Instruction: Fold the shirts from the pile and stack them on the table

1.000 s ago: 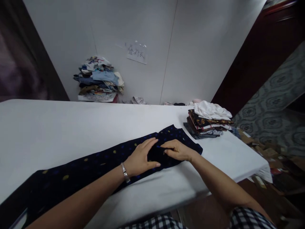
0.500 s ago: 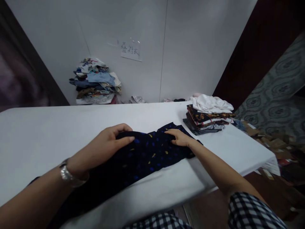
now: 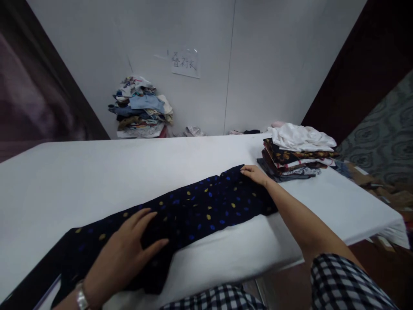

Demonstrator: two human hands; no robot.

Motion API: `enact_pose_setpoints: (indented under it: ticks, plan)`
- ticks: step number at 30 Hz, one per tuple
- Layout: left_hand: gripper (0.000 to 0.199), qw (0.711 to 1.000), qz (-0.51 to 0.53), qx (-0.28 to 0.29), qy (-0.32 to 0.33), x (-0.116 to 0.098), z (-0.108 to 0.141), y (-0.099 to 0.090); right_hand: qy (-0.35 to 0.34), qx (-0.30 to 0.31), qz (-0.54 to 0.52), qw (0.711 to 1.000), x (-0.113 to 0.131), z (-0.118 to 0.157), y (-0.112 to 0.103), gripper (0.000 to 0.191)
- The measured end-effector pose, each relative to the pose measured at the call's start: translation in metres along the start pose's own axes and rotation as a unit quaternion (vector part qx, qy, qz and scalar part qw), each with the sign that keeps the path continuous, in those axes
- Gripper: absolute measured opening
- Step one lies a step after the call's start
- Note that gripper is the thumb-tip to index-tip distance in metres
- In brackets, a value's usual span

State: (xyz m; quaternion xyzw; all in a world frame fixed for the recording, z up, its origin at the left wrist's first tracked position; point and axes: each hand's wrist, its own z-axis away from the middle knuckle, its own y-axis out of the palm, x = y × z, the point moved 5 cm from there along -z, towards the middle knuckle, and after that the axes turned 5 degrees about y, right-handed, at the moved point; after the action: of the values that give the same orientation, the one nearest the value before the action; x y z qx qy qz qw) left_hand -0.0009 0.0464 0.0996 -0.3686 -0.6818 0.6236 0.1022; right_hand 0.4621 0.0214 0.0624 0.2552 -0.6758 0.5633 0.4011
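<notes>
A dark navy shirt with small blue and yellow leaf shapes lies in a long folded strip across the white table. My right hand pinches its upper edge near the right end, thumb and fingers together on the cloth. Lower left, my left hand hovers over or rests lightly on the shirt, fingers spread and thumb apart; contact is hard to judge. Past that hand, a dark flat strip with a pale edge reaches the lower left corner; its kind is unclear.
The white-covered table stands against a pale wall. Folded clothes topped by a white garment lie at the right. Behind the far edge rises a clothes heap, below a handwritten sign. Cardboard boxes sit beyond the right side.
My left hand has let go of the shirt's upper edge and moved down and left, fingers opening. My right hand has shifted to the shirt's upper right edge. The shirt lies flatter and straighter.
</notes>
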Motion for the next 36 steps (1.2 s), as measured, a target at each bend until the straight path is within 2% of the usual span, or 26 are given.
enact_pose_setpoints:
  ticks: [1, 3, 5, 9, 12, 15, 17, 22, 24, 26, 28, 30, 32, 33, 34, 36]
  plan:
    - [0.059, 0.999, -0.037, 0.007, 0.012, -0.008, 0.006, 0.006, 0.008, -0.004, -0.010, 1.000, 0.000, -0.001, -0.002, 0.031]
    - [0.035, 0.995, -0.082, 0.051, 0.002, -0.016, 0.010, 0.016, 0.021, -0.008, -0.026, 0.999, 0.001, -0.001, -0.005, 0.035]
    - [0.020, 0.992, -0.100, 0.080, -0.009, -0.015, 0.008, 0.016, 0.034, -0.018, -0.037, 0.999, 0.003, -0.001, -0.009, 0.037]
    - [0.023, 0.996, -0.062, 0.061, -0.018, -0.015, 0.008, -0.001, 0.062, -0.060, -0.055, 0.995, 0.004, -0.001, -0.019, 0.039]
    - [0.038, 0.996, -0.062, 0.054, -0.013, -0.032, 0.018, 0.004, 0.068, -0.084, -0.070, 0.992, 0.004, 0.000, -0.021, 0.037]
    - [0.027, 0.993, -0.087, 0.085, -0.011, -0.045, 0.028, 0.022, 0.070, -0.123, -0.098, 0.985, 0.002, 0.003, -0.023, 0.030]
    - [0.016, 0.992, -0.080, 0.100, -0.018, -0.045, 0.031, 0.027, 0.083, -0.146, -0.111, 0.980, -0.001, 0.005, -0.024, 0.022]
    - [0.015, 0.997, -0.029, 0.072, -0.029, -0.039, 0.036, 0.005, 0.142, -0.178, -0.109, 0.967, -0.008, 0.009, -0.030, 0.010]
    - [0.026, 0.997, -0.035, 0.065, -0.021, -0.045, 0.042, 0.002, 0.152, -0.183, -0.098, 0.966, -0.005, 0.010, -0.031, 0.011]
    - [0.036, 0.994, -0.059, 0.086, -0.018, -0.053, 0.050, 0.010, 0.158, -0.189, -0.087, 0.965, -0.003, 0.011, -0.030, 0.014]
    - [0.023, 0.991, -0.072, 0.115, -0.018, -0.056, 0.056, 0.024, 0.159, -0.193, -0.084, 0.965, -0.002, 0.010, -0.029, 0.017]
    - [0.007, 0.992, -0.060, 0.113, -0.023, -0.054, 0.058, 0.031, 0.156, -0.192, -0.090, 0.965, -0.004, 0.009, -0.027, 0.019]
    - [0.010, 0.994, 0.017, 0.091, -0.051, -0.045, 0.057, 0.023, 0.148, -0.184, -0.100, 0.967, -0.010, 0.008, -0.027, 0.020]
    - [0.008, 0.990, 0.084, 0.076, -0.078, -0.038, 0.055, 0.012, 0.144, -0.177, -0.104, 0.968, -0.013, 0.008, -0.029, 0.021]
    - [0.004, 0.978, 0.166, 0.062, -0.112, -0.031, 0.054, -0.003, 0.138, -0.171, -0.108, 0.970, -0.015, 0.007, -0.030, 0.023]
    - [0.011, 0.921, 0.342, 0.035, -0.182, -0.014, 0.049, -0.040, 0.120, -0.153, -0.123, 0.973, -0.020, 0.005, -0.036, 0.028]
